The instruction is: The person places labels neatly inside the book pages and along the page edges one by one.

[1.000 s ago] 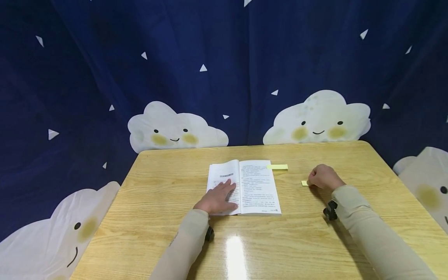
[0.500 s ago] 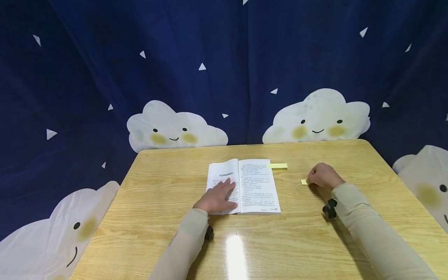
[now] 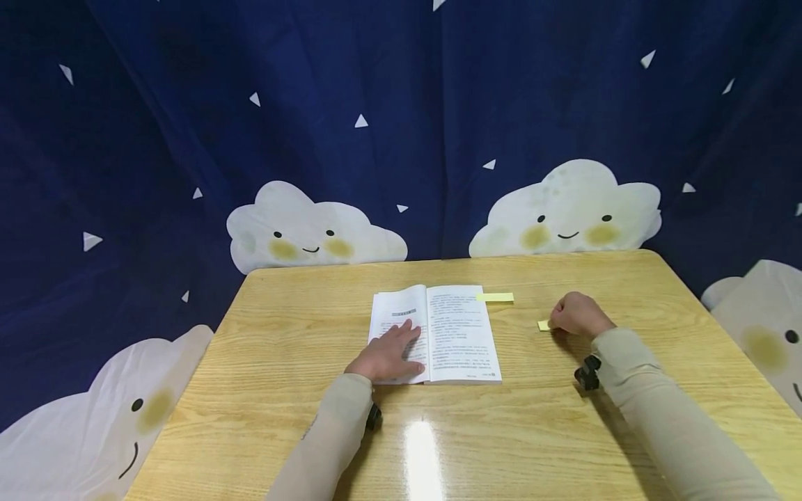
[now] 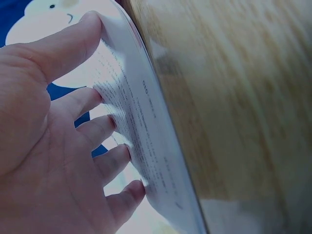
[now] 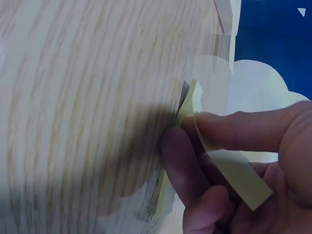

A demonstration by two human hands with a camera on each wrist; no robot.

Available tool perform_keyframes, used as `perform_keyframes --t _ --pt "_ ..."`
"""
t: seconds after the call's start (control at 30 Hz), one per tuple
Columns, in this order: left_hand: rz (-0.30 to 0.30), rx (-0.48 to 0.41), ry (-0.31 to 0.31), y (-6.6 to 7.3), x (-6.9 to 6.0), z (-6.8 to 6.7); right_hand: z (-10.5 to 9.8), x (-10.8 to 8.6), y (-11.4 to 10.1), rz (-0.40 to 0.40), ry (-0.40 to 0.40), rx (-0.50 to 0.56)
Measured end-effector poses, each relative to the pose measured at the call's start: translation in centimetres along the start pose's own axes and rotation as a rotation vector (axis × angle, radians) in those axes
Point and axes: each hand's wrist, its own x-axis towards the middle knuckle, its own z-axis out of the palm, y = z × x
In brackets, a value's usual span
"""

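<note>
An open book (image 3: pixel 460 334) lies on the table with printed pages showing. My left hand (image 3: pixel 385 353) rests on its left page, fingers spread; in the left wrist view the fingertips (image 4: pixel 122 153) touch the print. Across the upper right page edge sticks a yellow paper strip (image 3: pixel 498 298). To the right of the book, my right hand (image 3: pixel 579 314) is at a small yellow sticky note pad (image 3: pixel 544 325) on the table. In the right wrist view, thumb and finger pinch a yellow sticky note (image 5: pixel 239 175), which bends up away from the pad (image 5: pixel 166 195). The fingers partly hide the pad.
The wooden table (image 3: pixel 282 334) reaches back to a dark blue curtain (image 3: pixel 313 83) printed with white clouds. A bright reflection lies on the tabletop in front of the book. Small black devices sit at both wrists.
</note>
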Motion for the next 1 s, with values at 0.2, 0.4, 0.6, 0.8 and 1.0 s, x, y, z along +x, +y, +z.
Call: perform_keyframes --t 0.2,0.4,0.6,0.8,1.0 --pt "-0.006 -0.002 -0.001 -0.13 -0.05 -0.21 -0.2 0.24 -0.43 0.002 -0.022 0.001" --pt "-0.001 0.002 -0.007 -0.24 0.03 -0.02 -0.21 0.19 -0.32 0.014 -0.032 0.003" --pt "0.004 0.004 -0.002 -0.11 0.09 0.08 -0.09 0.11 0.05 0.017 -0.031 -0.001" --pt "0.0 -0.005 -0.004 -0.18 0.12 0.25 0.01 -0.04 0.02 0.022 -0.028 -0.022" --pt "0.004 -0.008 0.006 -0.31 0.21 0.31 -0.06 -0.1 -0.26 0.04 -0.031 -0.014"
